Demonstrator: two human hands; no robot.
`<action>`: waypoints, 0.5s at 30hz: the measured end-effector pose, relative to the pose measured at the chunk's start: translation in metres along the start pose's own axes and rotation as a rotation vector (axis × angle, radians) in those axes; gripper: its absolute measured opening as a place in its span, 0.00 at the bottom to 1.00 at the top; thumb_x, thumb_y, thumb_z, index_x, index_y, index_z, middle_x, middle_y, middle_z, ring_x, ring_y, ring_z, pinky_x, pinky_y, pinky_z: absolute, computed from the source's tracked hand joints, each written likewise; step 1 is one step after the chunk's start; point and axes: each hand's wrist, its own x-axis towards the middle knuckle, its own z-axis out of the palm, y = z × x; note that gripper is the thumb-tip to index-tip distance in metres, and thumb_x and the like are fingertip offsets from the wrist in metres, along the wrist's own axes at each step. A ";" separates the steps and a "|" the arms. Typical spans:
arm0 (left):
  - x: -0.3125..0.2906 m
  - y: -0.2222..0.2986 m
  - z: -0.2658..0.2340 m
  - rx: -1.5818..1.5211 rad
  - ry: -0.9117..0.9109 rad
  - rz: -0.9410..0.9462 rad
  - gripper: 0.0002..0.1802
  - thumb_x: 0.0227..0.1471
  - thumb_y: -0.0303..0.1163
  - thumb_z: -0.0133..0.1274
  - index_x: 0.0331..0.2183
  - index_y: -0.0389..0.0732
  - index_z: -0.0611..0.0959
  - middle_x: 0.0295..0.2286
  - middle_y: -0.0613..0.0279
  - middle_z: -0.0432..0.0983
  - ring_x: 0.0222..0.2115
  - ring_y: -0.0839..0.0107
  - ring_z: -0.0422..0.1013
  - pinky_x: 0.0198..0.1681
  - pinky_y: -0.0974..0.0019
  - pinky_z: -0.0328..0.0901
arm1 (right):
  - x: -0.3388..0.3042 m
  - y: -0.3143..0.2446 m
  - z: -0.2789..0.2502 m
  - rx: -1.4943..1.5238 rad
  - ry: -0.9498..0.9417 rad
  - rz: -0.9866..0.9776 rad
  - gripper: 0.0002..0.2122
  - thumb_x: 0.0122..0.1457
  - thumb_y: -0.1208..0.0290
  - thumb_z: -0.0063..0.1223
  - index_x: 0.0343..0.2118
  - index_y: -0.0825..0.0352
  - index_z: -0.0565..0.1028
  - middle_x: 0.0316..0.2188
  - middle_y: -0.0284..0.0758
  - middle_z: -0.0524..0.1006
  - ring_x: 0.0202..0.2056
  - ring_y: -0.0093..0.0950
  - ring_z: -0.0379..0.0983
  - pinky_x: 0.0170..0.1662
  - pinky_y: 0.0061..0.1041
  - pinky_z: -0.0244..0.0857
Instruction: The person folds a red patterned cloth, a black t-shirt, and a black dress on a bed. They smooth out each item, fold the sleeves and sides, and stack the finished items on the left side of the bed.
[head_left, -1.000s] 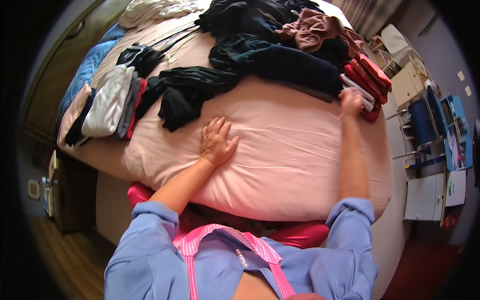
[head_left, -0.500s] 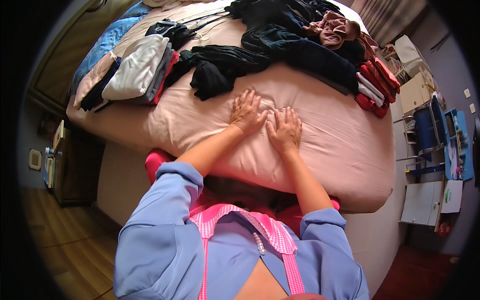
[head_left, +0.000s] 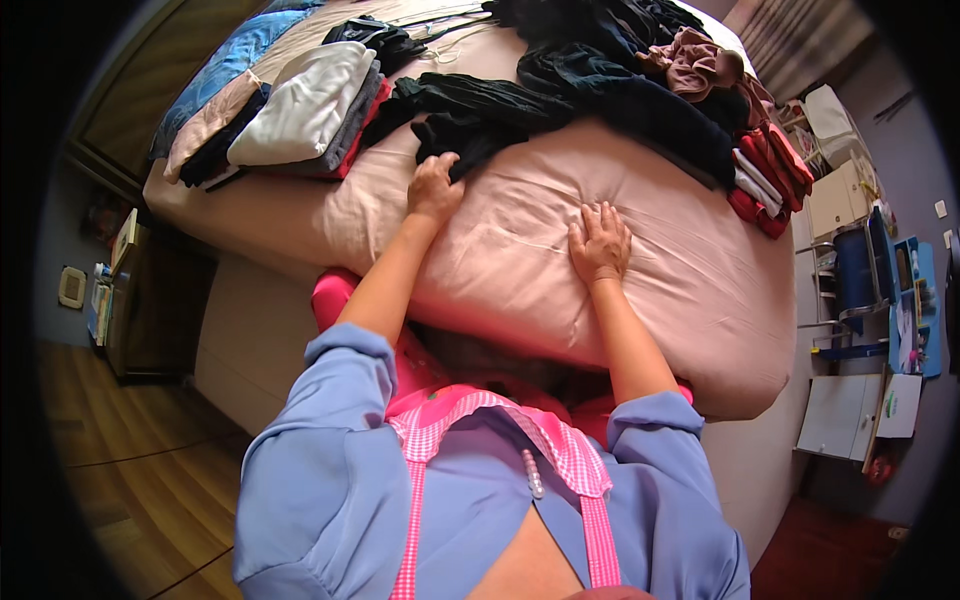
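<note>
A bed with a pink sheet (head_left: 650, 330) fills the middle of the view. A black garment (head_left: 480, 110) lies crumpled on it in front of me. My left hand (head_left: 435, 187) is stretched out to the garment's near edge, fingers curled onto the cloth. My right hand (head_left: 600, 240) lies flat on the bare pink sheet to the right, fingers spread, holding nothing. My blue sleeves and pink apron straps show at the bottom of the view.
Folded clothes (head_left: 300, 110) are stacked at the bed's left, folded red pieces (head_left: 765, 175) at its right, and a heap of dark clothes (head_left: 620, 50) lies behind. A wooden bedside cabinet (head_left: 140, 300) stands left; white drawers (head_left: 845, 425) and a blue stool (head_left: 855, 270) stand right.
My right hand came back from the red folded pieces to the middle of the sheet. My left hand left the sheet and moved up to the black garment.
</note>
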 end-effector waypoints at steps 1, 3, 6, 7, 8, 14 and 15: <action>-0.018 0.000 -0.006 -0.063 0.038 0.058 0.15 0.38 0.32 0.54 0.34 0.46 0.79 0.29 0.56 0.71 0.35 0.57 0.68 0.40 0.58 0.64 | 0.001 -0.001 0.000 -0.004 0.006 -0.006 0.23 0.54 0.50 0.42 0.52 0.51 0.69 0.58 0.37 0.60 0.60 0.34 0.51 0.61 0.37 0.41; -0.054 0.007 -0.017 -0.092 0.028 0.237 0.13 0.36 0.33 0.57 0.30 0.46 0.80 0.27 0.57 0.70 0.32 0.56 0.67 0.35 0.57 0.63 | 0.002 -0.002 0.000 -0.016 0.012 -0.015 0.23 0.54 0.50 0.42 0.52 0.52 0.69 0.58 0.37 0.60 0.60 0.34 0.51 0.61 0.37 0.41; -0.113 0.022 -0.030 -0.115 -0.014 0.330 0.14 0.30 0.35 0.60 0.27 0.46 0.80 0.26 0.60 0.69 0.30 0.58 0.67 0.33 0.58 0.63 | 0.001 -0.004 -0.003 0.003 0.000 -0.007 0.23 0.54 0.49 0.42 0.52 0.52 0.69 0.58 0.38 0.60 0.60 0.34 0.51 0.61 0.37 0.40; -0.129 0.032 -0.040 -0.152 -0.029 0.327 0.14 0.30 0.35 0.60 0.27 0.45 0.80 0.26 0.60 0.69 0.31 0.58 0.67 0.34 0.58 0.63 | 0.001 -0.005 -0.004 0.022 -0.008 -0.005 0.25 0.54 0.46 0.41 0.52 0.52 0.69 0.58 0.38 0.60 0.60 0.34 0.50 0.61 0.37 0.40; -0.143 0.040 -0.049 -0.189 -0.047 0.323 0.15 0.30 0.35 0.60 0.27 0.44 0.81 0.26 0.59 0.69 0.31 0.58 0.67 0.35 0.59 0.63 | 0.001 -0.006 -0.005 0.012 -0.006 -0.022 0.26 0.53 0.45 0.41 0.52 0.52 0.69 0.58 0.39 0.59 0.60 0.35 0.50 0.61 0.37 0.40; -0.208 0.073 -0.074 -0.876 -0.700 0.029 0.14 0.35 0.25 0.56 0.29 0.32 0.77 0.28 0.57 0.66 0.34 0.67 0.66 0.38 0.69 0.61 | -0.022 -0.010 -0.006 0.210 0.023 -0.080 0.28 0.52 0.38 0.40 0.45 0.55 0.74 0.57 0.47 0.59 0.60 0.41 0.49 0.60 0.40 0.41; -0.218 0.077 -0.074 -0.893 -0.761 0.069 0.13 0.35 0.24 0.56 0.29 0.32 0.76 0.28 0.58 0.66 0.34 0.68 0.66 0.38 0.69 0.61 | -0.032 -0.021 -0.003 0.338 0.040 -0.200 0.27 0.51 0.39 0.43 0.37 0.60 0.78 0.54 0.50 0.62 0.57 0.44 0.54 0.57 0.43 0.46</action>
